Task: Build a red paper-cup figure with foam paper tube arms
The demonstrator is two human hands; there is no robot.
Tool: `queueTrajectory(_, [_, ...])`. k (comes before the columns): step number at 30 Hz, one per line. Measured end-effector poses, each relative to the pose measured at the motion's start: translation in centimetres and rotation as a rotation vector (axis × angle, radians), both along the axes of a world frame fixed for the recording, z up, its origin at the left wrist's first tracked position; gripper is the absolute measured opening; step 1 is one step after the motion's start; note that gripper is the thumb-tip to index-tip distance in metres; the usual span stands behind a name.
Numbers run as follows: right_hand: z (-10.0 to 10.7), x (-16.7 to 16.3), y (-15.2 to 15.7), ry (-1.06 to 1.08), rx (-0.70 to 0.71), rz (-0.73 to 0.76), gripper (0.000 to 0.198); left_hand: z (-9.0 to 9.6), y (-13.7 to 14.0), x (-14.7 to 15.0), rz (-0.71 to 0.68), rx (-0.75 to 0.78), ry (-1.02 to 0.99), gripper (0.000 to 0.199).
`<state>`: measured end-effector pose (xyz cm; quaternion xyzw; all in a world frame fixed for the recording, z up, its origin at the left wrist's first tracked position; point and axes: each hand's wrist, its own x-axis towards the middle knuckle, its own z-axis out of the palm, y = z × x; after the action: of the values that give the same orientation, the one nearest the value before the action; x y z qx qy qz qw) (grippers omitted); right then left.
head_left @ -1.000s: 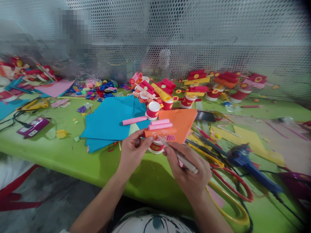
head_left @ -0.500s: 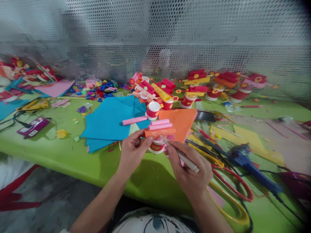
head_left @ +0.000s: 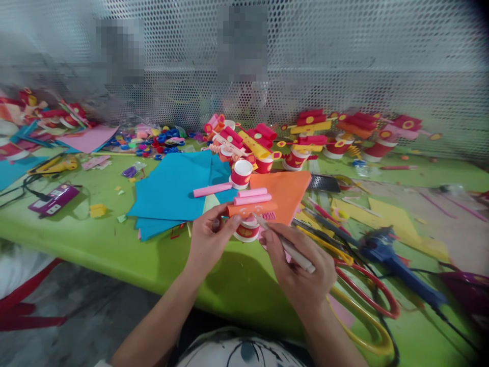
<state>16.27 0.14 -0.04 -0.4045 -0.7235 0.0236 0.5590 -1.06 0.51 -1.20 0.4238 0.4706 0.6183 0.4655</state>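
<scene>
My left hand [head_left: 210, 237] is closed on the left end of an orange paper roll [head_left: 250, 210], thumb in front. White curved marks show on the roll's front, and two thin pink paper rolls [head_left: 252, 198] lie along its top. A red and white paper cup [head_left: 247, 232] stands directly beneath it. In my right hand [head_left: 305, 267] is a pale pen [head_left: 293, 250], its tip at the front of the orange roll. A pink zigzag strip [head_left: 268, 215] shows by the roll's right end.
Blue paper sheets [head_left: 168, 188], an orange sheet [head_left: 292, 191] and another paper cup [head_left: 241, 174] lie beyond my hands. To the right are a blue glue gun [head_left: 399, 265] and scissors with yellow handles [head_left: 367, 331]. Finished-looking paper figures [head_left: 311, 125] line the mesh wall [head_left: 324, 51].
Very little differs. Both hands keep their grip in almost the same place, and the pen tip stays at the orange roll.
</scene>
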Motion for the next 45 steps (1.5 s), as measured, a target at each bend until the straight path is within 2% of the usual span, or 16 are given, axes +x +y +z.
queueTrajectory(45, [0.14, -0.01, 0.04, -0.005, 0.003, -0.042, 0.018, 0.25, 0.00, 0.04, -0.010, -0.002, -0.028, 0.040])
